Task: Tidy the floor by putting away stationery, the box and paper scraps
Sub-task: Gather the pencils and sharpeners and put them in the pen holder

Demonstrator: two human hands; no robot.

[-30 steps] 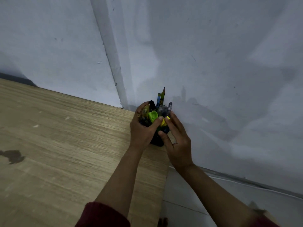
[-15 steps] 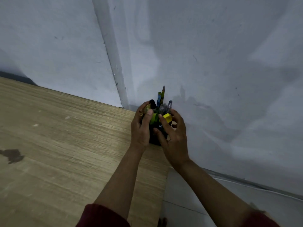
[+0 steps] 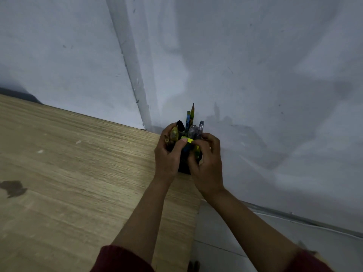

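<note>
A: Head view, progress?

B: Stationery stands gathered in a black holder (image 3: 184, 163) at the surface's (image 3: 78, 173) far corner by the wall. Box and scraps are not in view, so presumably outstanding.

A: Hands?

B: Left hand (image 3: 167, 154) and right hand (image 3: 206, 161) both grasp the holder, thumbs on a yellow item (image 3: 189, 140) at its top.

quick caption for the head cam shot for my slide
Both hands, left hand and right hand, grip a dark pen holder full of stationery at the wooden desk corner.
</note>
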